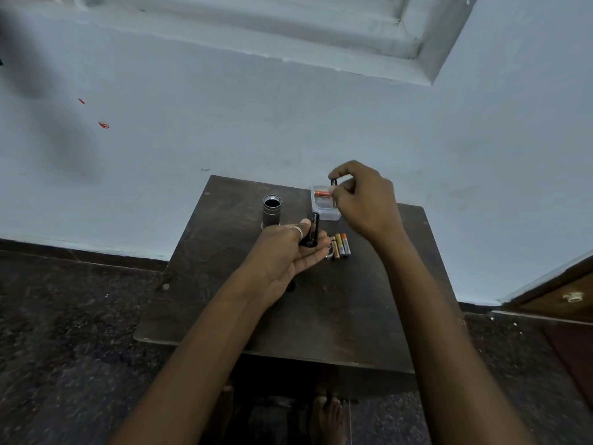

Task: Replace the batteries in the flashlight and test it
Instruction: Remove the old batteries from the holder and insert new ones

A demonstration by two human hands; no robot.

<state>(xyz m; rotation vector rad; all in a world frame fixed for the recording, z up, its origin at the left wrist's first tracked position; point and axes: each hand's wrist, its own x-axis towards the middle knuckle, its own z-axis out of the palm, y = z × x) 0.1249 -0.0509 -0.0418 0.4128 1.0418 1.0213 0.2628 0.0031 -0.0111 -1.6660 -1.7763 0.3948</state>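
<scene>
Head view.
- Step: loading fresh cells, judged from the layout.
- Right hand (pixel 362 200): fingers pinched on a dark battery (pixel 333 182), raised just above a clear box (pixel 330 215) that holds one red cell (pixel 322 193).
- Left hand (pixel 285 252): palm up, fingers cupped round a black holder (pixel 310 231).
- Next move: bring the battery to the holder, match polarity, press it into a slot; which slots are filled cannot be told.
- Flashlight (pixel 272 211): grey ribbed barrel, upright on the tabletop (pixel 288 316), open end up, just beyond the left hand.
- Three loose cells (pixel 341 246): side by side near the left fingertips.
</scene>
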